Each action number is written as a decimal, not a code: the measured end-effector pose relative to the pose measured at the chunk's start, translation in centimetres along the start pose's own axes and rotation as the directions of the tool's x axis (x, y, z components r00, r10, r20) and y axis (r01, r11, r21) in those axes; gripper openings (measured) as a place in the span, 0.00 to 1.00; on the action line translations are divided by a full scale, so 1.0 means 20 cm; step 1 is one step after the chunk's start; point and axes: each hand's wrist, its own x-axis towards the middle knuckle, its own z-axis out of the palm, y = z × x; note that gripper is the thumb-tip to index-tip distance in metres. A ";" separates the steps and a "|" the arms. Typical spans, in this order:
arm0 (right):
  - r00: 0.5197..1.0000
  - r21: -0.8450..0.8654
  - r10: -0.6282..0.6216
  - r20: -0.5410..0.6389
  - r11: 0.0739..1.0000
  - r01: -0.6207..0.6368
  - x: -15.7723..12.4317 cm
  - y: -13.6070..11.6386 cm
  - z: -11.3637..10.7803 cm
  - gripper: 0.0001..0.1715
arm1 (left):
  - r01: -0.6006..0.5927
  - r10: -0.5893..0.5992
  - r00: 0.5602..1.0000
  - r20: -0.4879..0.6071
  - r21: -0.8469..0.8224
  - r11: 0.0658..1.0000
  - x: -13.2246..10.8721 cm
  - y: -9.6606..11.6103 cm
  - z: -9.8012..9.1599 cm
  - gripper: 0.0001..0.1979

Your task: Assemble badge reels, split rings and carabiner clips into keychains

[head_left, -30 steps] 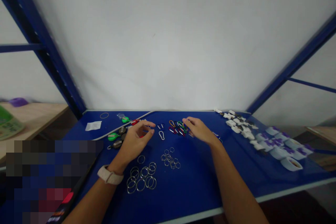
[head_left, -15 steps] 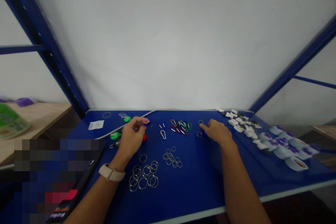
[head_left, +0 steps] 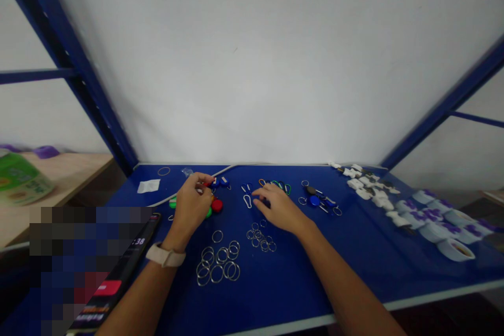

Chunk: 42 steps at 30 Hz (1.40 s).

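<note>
The left hand's grip pinches a small red piece.

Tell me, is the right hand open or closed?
Open: the right hand has its fingers spread apart, not curled into a fist, next to a silver carabiner.

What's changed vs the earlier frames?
The right hand moved left, off the blue badge reel, to beside the carabiners. The left hand now pinches a small red piece above the red disc. The steel split rings and white-and-purple rolls look unchanged.
</note>
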 end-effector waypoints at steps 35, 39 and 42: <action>0.934 -0.180 0.348 0.086 0.927 -0.329 -0.02 0.13 -0.09 0.03 | -0.412 0.342 0.757 0.557 0.000 0.911 -0.06 -0.01 0.02 0.21; 0.938 -0.144 0.339 0.071 0.934 -0.327 -0.02 0.13 -0.09 0.01 | -0.412 0.335 0.758 0.560 0.012 0.911 -0.06 -0.01 0.01 0.20; 0.939 -0.116 0.335 0.074 0.938 -0.326 -0.02 0.12 -0.08 0.04 | -0.409 0.326 0.761 0.560 0.024 0.912 -0.06 -0.01 0.02 0.20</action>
